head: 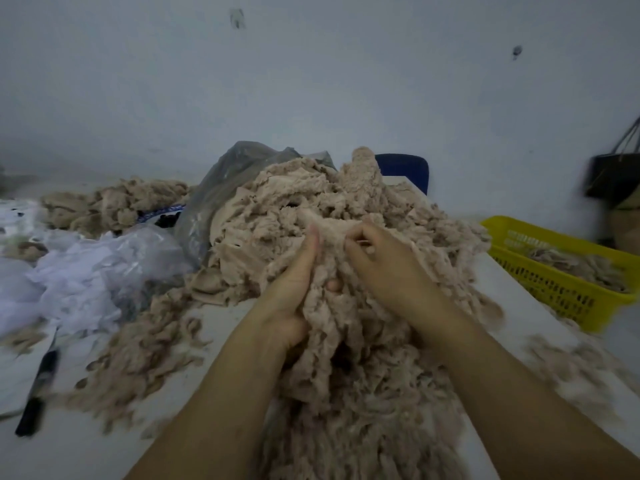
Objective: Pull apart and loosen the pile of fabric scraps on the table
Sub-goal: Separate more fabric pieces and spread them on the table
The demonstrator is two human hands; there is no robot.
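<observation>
A big heap of beige fabric scraps (298, 206) fills the middle of the white table (79, 445) and spills toward me. My left hand (294, 289) grips a thick clump of the scraps from the left, thumb up along it. Close beside it, my right hand (384, 261) pinches the same clump near its top with curled fingers. The clump hangs down between both hands, hiding the left hand's fingers except one fingertip.
A yellow plastic basket (540, 282) holding some scraps sits at the right. Clear and grey plastic bags (104, 268) lie at the left, with a smaller scrap pile (114, 202) behind them. A black marker (36, 396) lies on paper near the left edge. A blue chair back (405, 169) stands behind the heap.
</observation>
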